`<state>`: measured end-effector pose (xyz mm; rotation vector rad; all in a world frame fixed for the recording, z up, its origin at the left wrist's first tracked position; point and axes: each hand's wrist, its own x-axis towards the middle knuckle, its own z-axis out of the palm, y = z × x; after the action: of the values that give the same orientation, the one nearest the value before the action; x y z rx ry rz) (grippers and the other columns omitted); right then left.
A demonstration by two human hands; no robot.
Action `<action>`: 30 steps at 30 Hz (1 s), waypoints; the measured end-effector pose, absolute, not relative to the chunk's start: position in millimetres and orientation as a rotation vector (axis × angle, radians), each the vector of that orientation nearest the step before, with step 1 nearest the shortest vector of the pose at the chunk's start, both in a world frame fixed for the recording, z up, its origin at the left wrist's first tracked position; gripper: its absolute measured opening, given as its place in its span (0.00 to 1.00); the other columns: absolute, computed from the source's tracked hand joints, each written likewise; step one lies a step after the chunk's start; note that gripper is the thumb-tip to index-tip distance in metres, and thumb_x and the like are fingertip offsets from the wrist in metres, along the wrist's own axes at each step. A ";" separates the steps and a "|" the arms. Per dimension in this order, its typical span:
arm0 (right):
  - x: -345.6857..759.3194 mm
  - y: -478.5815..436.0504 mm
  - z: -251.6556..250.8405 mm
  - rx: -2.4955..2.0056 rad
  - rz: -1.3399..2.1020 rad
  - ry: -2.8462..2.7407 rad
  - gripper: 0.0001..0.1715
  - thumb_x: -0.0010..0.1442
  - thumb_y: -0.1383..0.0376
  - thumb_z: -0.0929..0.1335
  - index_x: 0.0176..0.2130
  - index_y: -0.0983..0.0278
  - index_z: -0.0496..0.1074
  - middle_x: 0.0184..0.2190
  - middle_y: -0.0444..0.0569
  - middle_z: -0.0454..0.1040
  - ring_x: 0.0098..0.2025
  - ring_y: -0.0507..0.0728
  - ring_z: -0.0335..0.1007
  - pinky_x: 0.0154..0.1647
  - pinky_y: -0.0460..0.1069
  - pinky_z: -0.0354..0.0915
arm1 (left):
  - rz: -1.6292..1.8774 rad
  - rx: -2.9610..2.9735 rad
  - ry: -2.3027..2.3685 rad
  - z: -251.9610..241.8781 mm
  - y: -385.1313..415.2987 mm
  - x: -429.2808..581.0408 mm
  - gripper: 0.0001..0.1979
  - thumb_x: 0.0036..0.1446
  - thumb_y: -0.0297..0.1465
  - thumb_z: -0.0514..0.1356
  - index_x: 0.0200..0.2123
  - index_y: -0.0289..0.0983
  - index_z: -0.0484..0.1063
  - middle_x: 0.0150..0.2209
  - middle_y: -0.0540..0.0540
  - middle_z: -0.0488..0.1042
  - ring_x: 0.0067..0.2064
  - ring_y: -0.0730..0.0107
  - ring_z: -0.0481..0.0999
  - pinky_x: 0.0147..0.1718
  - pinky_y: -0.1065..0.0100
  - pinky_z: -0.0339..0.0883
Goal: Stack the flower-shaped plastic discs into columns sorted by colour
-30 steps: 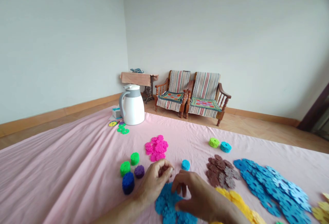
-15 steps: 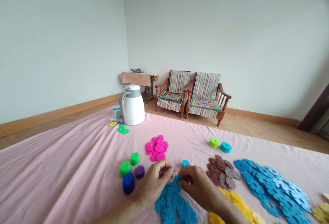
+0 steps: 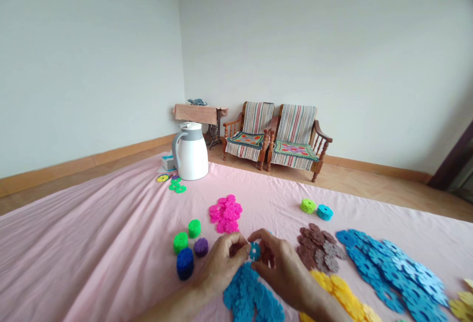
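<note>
A small blue snowflake disc [image 3: 254,251] is held upright between my two hands, just above a blue pile. My right hand [image 3: 281,265] has its thumb and forefinger curved around the disc's edge. Curled into a pinch, my left hand [image 3: 226,259] meets the disc's left edge; its fingertips are partly hidden. Beneath both hands spreads the pile of blue snowflake discs [image 3: 247,292]. Behind the right hand, a blue piece is mostly covered.
Left of my hands stand green stacks [image 3: 181,242], a purple stack [image 3: 201,247] and a dark blue stack [image 3: 185,264]. Around lie pink discs [image 3: 226,213], brown discs [image 3: 318,243], yellow discs [image 3: 342,295] and larger blue discs [image 3: 391,268]. A white jug [image 3: 192,157] stands farther back.
My right hand has risen from the pile, and a blue snowflake disc now shows between both hands. The right fingers have spread wider; the left hand has barely moved.
</note>
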<state>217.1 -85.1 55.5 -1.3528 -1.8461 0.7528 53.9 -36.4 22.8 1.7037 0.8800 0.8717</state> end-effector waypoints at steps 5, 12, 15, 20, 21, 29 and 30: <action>216.4 -85.1 52.7 -1.347 0.653 -1.881 0.16 0.52 0.72 0.65 0.42 0.60 0.67 0.25 0.39 0.70 0.28 0.49 0.65 0.29 0.43 0.58 | 0.861 1.639 0.854 29.1 -36.7 54.7 0.18 0.56 0.43 0.57 0.29 0.33 0.68 0.25 0.50 0.67 0.29 0.70 0.67 0.28 0.71 0.59; 229.8 -73.6 49.5 -1.518 0.405 -1.724 0.13 0.55 0.65 0.66 0.43 0.62 0.70 0.30 0.44 0.72 0.29 0.51 0.67 0.31 0.46 0.61 | 0.885 1.609 0.870 33.3 -37.3 56.2 0.18 0.55 0.44 0.56 0.26 0.33 0.66 0.24 0.51 0.65 0.28 0.70 0.66 0.28 0.71 0.59; 243.1 -65.9 44.3 -1.659 0.283 -1.542 0.15 0.55 0.60 0.66 0.42 0.63 0.71 0.31 0.46 0.71 0.29 0.53 0.68 0.32 0.48 0.62 | 0.889 1.646 0.885 29.8 -36.9 56.1 0.17 0.55 0.43 0.56 0.27 0.34 0.65 0.23 0.51 0.65 0.27 0.71 0.65 0.27 0.71 0.59; 253.2 -60.0 30.7 -1.714 0.277 -1.554 0.15 0.54 0.59 0.66 0.40 0.63 0.74 0.31 0.48 0.71 0.31 0.55 0.69 0.35 0.49 0.63 | 0.883 1.693 0.887 26.6 -36.3 56.7 0.15 0.56 0.41 0.55 0.26 0.34 0.66 0.23 0.51 0.65 0.27 0.71 0.66 0.26 0.71 0.59; 252.6 -59.7 28.6 -1.715 0.290 -1.567 0.15 0.53 0.59 0.66 0.40 0.63 0.74 0.31 0.47 0.71 0.31 0.55 0.70 0.36 0.49 0.63 | 0.883 1.693 0.889 26.8 -36.2 56.8 0.15 0.56 0.40 0.55 0.26 0.34 0.66 0.23 0.51 0.65 0.27 0.71 0.66 0.26 0.71 0.59; 246.4 -57.6 22.6 -1.740 0.364 -1.629 0.15 0.52 0.63 0.66 0.40 0.62 0.75 0.32 0.48 0.71 0.33 0.55 0.70 0.37 0.48 0.62 | 0.870 1.696 0.881 29.8 -37.1 55.8 0.14 0.55 0.40 0.56 0.26 0.33 0.66 0.24 0.50 0.66 0.27 0.70 0.67 0.27 0.71 0.60; 246.5 -57.2 21.9 -1.744 0.367 -1.633 0.15 0.52 0.63 0.66 0.40 0.62 0.75 0.32 0.48 0.71 0.32 0.55 0.70 0.37 0.48 0.62 | 0.869 1.696 0.882 29.8 -37.2 55.7 0.14 0.55 0.40 0.56 0.26 0.33 0.67 0.24 0.50 0.67 0.27 0.70 0.67 0.27 0.71 0.60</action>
<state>246.5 -57.2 21.9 -1.7440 -1.6334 0.3675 55.7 -37.2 29.8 1.6958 0.8816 0.8687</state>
